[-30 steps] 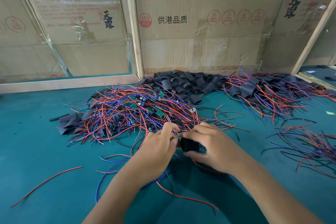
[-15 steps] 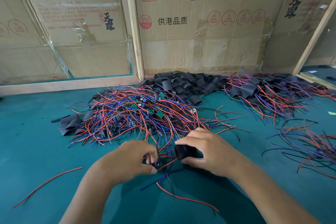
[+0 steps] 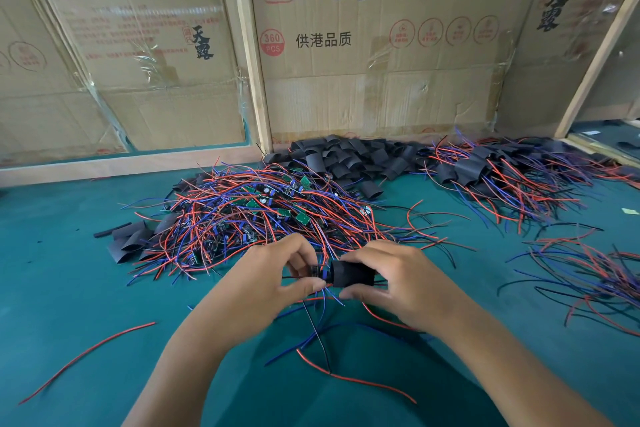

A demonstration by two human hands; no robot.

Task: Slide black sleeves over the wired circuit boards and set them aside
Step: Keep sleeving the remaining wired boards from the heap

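Observation:
My left hand (image 3: 263,284) pinches a small wired circuit board (image 3: 316,271) between thumb and fingers, its red, blue and black wires hanging down. My right hand (image 3: 405,284) grips a black sleeve (image 3: 349,273) just right of the board, the sleeve's open end facing it. Board and sleeve touch or nearly touch above the green table. Behind my hands lies a big tangle of unsleeved boards (image 3: 263,215) with red and blue wires. A heap of empty black sleeves (image 3: 343,158) sits at the back.
A pile of sleeved boards (image 3: 491,177) lies at the back right. Loose wires (image 3: 588,274) spread at the right. A few flat sleeves (image 3: 130,241) lie at the left. One red wire (image 3: 86,354) crosses the green mat (image 3: 69,288). Cardboard walls (image 3: 346,63) close the back.
My left hand lifted a wired board out from the tangle and brought it up to the sleeve. My right hand raised the sleeve slightly and turned it toward the board.

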